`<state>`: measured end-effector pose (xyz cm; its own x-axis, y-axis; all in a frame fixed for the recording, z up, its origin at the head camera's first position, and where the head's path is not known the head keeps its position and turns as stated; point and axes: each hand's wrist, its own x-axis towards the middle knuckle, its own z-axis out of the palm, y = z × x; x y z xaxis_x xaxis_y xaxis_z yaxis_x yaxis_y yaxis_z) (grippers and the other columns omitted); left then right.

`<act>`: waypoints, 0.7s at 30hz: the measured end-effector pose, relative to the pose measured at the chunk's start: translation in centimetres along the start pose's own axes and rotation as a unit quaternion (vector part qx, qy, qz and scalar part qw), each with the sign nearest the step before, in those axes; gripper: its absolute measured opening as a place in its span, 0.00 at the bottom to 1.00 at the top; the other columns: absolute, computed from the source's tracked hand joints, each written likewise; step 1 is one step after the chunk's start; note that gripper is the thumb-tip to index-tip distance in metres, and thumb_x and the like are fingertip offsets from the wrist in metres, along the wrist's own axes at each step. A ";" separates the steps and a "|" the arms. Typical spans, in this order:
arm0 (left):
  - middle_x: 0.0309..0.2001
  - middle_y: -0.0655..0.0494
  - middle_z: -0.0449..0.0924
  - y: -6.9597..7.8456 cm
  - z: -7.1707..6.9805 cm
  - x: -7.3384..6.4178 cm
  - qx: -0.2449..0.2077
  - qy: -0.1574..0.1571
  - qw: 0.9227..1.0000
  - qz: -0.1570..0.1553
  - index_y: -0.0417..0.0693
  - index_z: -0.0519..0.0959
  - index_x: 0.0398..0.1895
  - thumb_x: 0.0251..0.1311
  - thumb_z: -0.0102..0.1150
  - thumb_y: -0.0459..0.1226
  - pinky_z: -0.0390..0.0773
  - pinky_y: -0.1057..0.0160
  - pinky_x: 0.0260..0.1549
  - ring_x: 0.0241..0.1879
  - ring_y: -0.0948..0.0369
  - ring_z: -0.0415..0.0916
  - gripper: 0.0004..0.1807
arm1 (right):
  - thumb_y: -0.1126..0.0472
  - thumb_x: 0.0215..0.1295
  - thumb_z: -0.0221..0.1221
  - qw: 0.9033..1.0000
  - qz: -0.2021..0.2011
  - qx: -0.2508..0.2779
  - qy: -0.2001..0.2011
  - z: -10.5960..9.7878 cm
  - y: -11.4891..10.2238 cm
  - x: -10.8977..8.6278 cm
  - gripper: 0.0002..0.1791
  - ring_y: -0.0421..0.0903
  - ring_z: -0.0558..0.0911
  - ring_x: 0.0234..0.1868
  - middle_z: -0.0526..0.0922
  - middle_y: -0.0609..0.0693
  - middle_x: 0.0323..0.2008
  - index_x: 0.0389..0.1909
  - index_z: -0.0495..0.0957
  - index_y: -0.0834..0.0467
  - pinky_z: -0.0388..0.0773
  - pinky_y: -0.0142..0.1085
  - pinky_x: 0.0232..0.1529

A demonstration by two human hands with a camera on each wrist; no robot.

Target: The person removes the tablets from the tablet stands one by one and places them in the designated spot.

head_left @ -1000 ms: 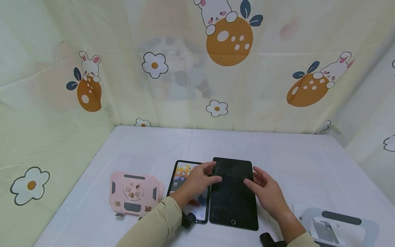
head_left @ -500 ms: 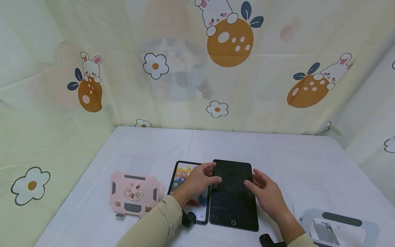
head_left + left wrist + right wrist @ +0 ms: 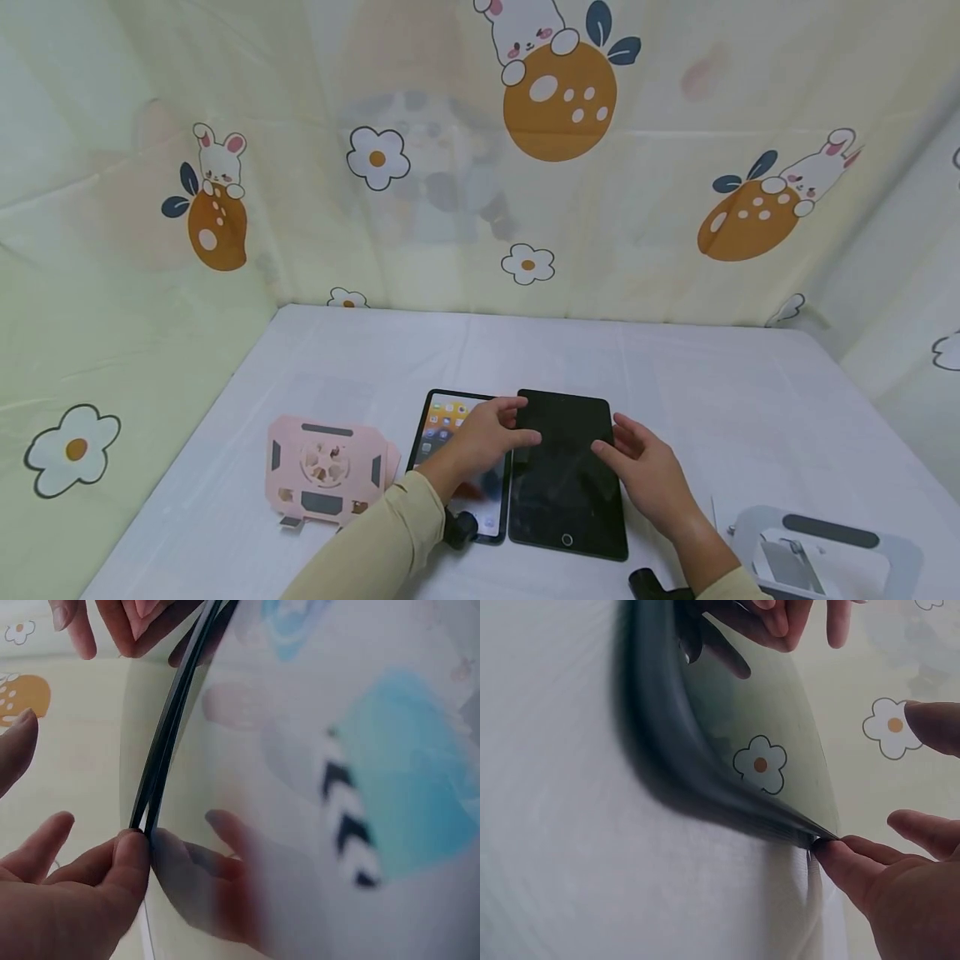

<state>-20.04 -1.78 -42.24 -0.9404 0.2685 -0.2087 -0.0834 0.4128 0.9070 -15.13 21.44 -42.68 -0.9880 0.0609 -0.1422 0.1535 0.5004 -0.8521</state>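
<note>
A black tablet with a dark screen and a round home button lies on the white table. Directly to its left is a second tablet, its screen lit with app icons. Reaching across the lit tablet, my left hand has fingertips at the black tablet's left edge and its thumb held over the screen. On the opposite side, my right hand touches the right edge with its fingertips. Its thumb stays apart from the screen in the right wrist view. Neither hand grips the tablet.
A pink folding stand with grey pads lies left of the tablets. At the front right is a grey-white stand with a dark pad, partly cut off by the frame. Patterned curtains surround the table.
The black tablet's far edge has dropped slightly in the head view, level with the lit tablet's top, while its near edge holds its place. Both hands have barely moved.
</note>
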 end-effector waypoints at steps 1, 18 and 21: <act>0.60 0.47 0.77 0.0 0.0 0.0 0.002 0.000 1.000 -0.001 0.52 0.75 0.67 0.58 0.72 0.45 0.74 0.48 0.58 0.60 0.51 0.73 0.32 | 0.50 0.72 0.60 1.000 0.000 -0.001 0.001 0.0 0.0 0.0 0.42 0.65 0.66 0.69 0.62 0.71 0.70 0.76 0.53 0.67 0.69 0.51 0.61; 0.63 0.46 0.75 0.2 0.0 -0.1 -0.004 -0.007 1.000 0.002 0.48 0.73 0.68 0.59 0.71 0.45 0.73 0.49 0.59 0.63 0.51 0.72 0.34 | 0.50 0.73 0.59 1.000 0.001 0.011 0.000 -0.4 -0.2 -0.3 0.41 0.63 0.66 0.70 0.62 0.69 0.71 0.75 0.55 0.69 0.69 0.50 0.61; 0.63 0.46 0.75 0.2 0.0 -0.2 -0.007 -0.007 1.000 0.001 0.48 0.74 0.67 0.59 0.72 0.45 0.73 0.49 0.59 0.62 0.50 0.72 0.33 | 0.51 0.73 0.58 1.000 0.003 0.018 -0.001 -0.4 -0.2 -0.4 0.40 0.62 0.66 0.70 0.62 0.69 0.71 0.75 0.55 0.69 0.68 0.50 0.62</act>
<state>-19.87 -1.75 -42.06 -0.9361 0.2806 -0.2122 -0.0866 0.4008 0.9121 -14.76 21.69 -42.23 -0.9869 0.0619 -0.1491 0.1607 0.4682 -0.8689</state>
